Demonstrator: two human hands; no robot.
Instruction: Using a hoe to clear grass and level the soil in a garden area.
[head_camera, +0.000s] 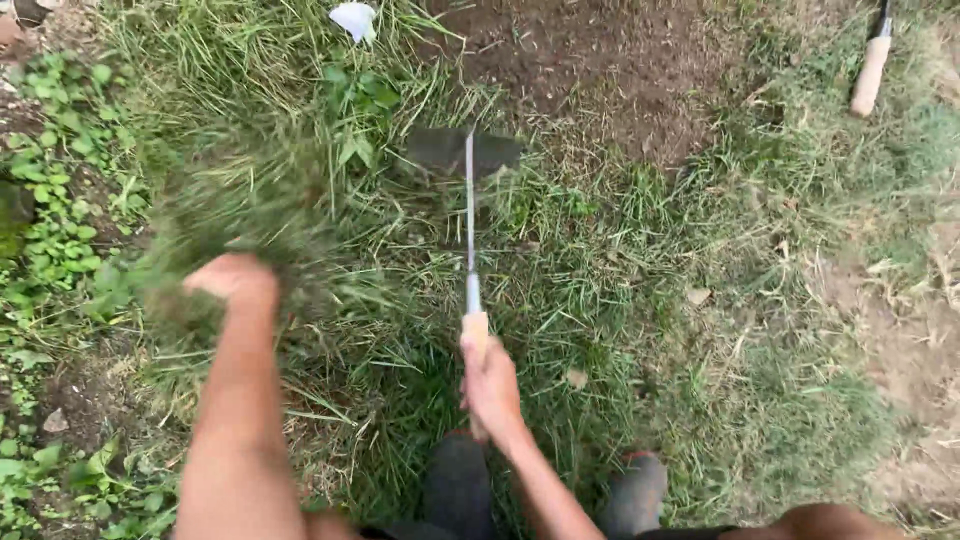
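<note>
left hand (232, 278): fist closed on a blurry clump of green grass (240, 225), held off to the left
right hand (490, 385): wrapped tight round the wooden handle of a small metal-bladed hoe (468, 160)
hoe blade: down in the grass, just below the bare soil patch (590, 60)
top right: another wooden-handled tool (870, 70) lying well apart

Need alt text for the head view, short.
Seen from above, a person's right hand grips the wooden handle of a small hoe whose blade rests in the grass, while the left hand clutches a blurred tuft of grass. A second wooden-handled tool lies beside bare soil.
</note>
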